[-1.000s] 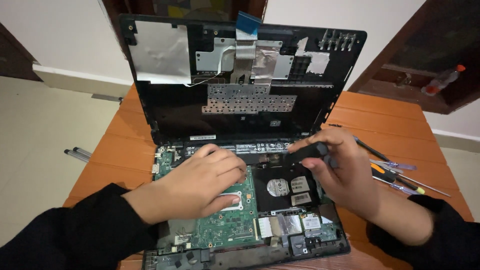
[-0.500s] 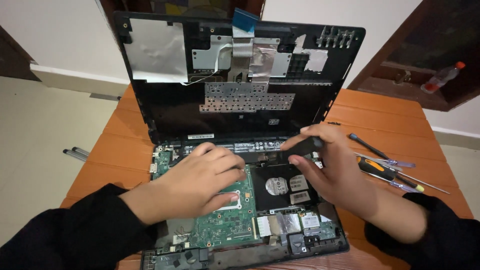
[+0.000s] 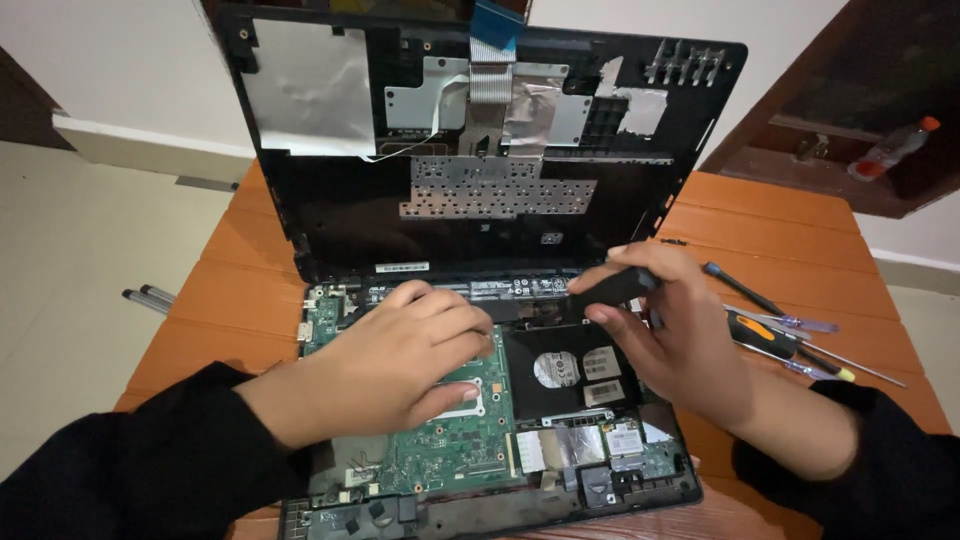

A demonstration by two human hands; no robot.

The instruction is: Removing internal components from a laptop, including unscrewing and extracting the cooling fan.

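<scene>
The right hand (image 3: 680,350) had its fingers (image 3: 625,330) curled closed round a black tool handle (image 3: 612,289), thumb on top, holding it level just above the hard drive (image 3: 565,368) near the hinge edge of the opened laptop base (image 3: 500,440). The left hand (image 3: 400,360) lay palm down, fingers loosely bent and gripping nothing, resting on the green motherboard (image 3: 450,440) with the fingertips touching the black strip along the hinge.

The tool's working tip was hidden behind the right fingers, so what it met could not be told. The left palm covered much of the board's upper part, and both dark sleeves (image 3: 150,470) ran out of the picture's lower edge. The raised cover (image 3: 480,180) was cut off at the top.

Compared with half a second earlier, the right hand had lifted slightly and the handle sat a little higher above the drive; the left hand had kept its place. Spare screwdrivers (image 3: 780,335) lay on the orange wooden desk (image 3: 780,220) just beside the right wrist.
</scene>
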